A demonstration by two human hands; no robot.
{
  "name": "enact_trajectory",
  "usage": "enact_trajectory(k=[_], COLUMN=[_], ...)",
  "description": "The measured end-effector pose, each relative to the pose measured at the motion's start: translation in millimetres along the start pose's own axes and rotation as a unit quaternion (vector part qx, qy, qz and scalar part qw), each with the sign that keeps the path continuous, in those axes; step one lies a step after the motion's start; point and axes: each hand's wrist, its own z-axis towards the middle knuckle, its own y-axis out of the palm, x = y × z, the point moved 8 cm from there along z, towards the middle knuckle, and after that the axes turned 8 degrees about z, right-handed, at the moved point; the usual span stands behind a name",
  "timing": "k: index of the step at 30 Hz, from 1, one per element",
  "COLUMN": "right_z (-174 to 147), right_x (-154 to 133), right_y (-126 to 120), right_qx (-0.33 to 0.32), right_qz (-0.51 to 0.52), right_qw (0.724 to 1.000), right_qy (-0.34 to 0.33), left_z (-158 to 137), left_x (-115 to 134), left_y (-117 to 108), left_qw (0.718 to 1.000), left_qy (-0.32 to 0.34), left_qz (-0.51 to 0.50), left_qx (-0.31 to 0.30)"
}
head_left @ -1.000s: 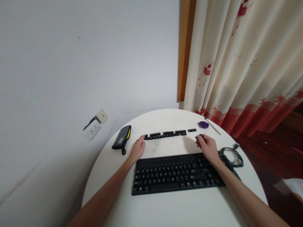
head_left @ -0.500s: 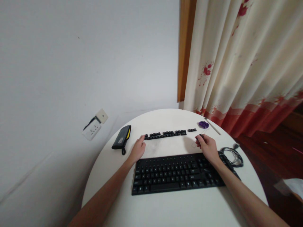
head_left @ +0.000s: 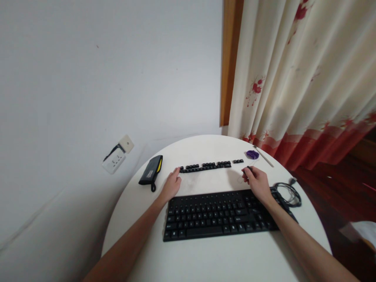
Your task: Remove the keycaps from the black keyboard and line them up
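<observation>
A black keyboard (head_left: 205,219) lies across the white round table, with bare places in its top rows. Beyond it, several loose black keycaps (head_left: 205,167) are set out in two rows. My left hand (head_left: 172,184) rests on the table with fingers stretched out, its fingertips at the left end of these rows. Above the table, to the right of the keycaps, my right hand (head_left: 257,182) is closed on a small black-handled keycap puller (head_left: 249,168). Faint thin wire loops show below its handle. My right forearm passes over the keyboard's right part and hides some of it.
A dark pouch (head_left: 151,170) with a yellow patch lies at the left. Near the far right edge are a purple bundle (head_left: 252,154) and a slim pale brush-like stick (head_left: 264,156). A coiled black cable (head_left: 289,194) lies at the right. Wall and curtain (head_left: 279,78) border the table.
</observation>
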Motion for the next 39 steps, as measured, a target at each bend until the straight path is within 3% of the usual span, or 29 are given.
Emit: enact_trajectory(k=[14, 21, 39], right_z=[1, 1, 1], right_x=[2, 2, 2], right_y=[1, 2, 1], right_qx=[-0.004, -0.003, -0.001], right_qz=[0.001, 0.003, -0.004], right_qw=[1.0, 1.0, 1.0], right_qy=[0.003, 0.003, 0.003], left_z=[6, 8, 5], left_x=[-7, 3, 12], left_y=[-8, -34, -42], left_qw=[0.997, 0.991, 0.988], left_qy=[-0.029, 0.028, 0.044], left_qz=[-0.061, -0.046, -0.039], left_qx=[0.031, 0.12, 0.14])
